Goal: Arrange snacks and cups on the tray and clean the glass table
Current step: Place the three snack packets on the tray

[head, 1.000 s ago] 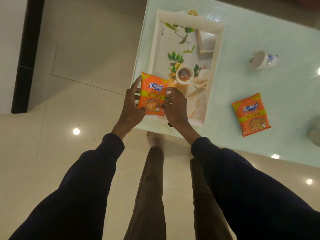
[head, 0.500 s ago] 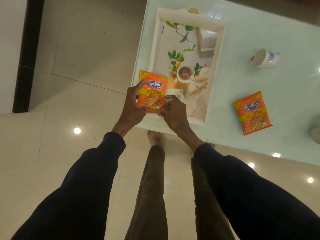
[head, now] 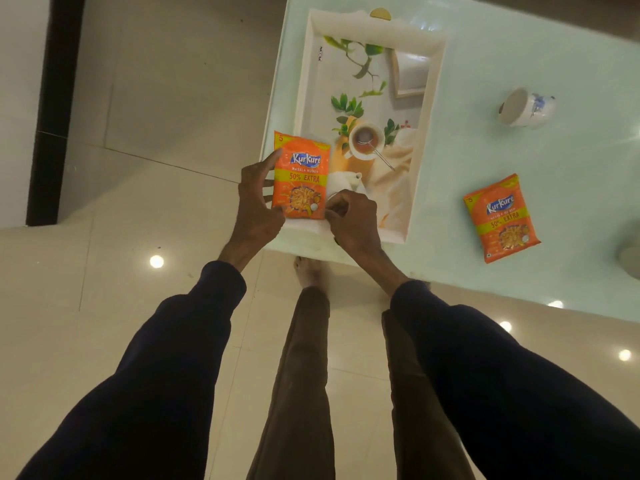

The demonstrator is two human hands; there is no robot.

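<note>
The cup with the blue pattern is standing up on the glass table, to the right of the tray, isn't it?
No. In the head view the cup lies tipped on its side, not standing up. It is on the glass table, to the right of the tray.

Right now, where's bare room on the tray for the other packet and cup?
On the tray, floor bare (print only) from the held packet to the far rim and along the right wall. On the table, open glass between tray and second packet, and between it and the cup. Crowded at the tray's near-left corner, where left hand and right hand grip it.
</note>
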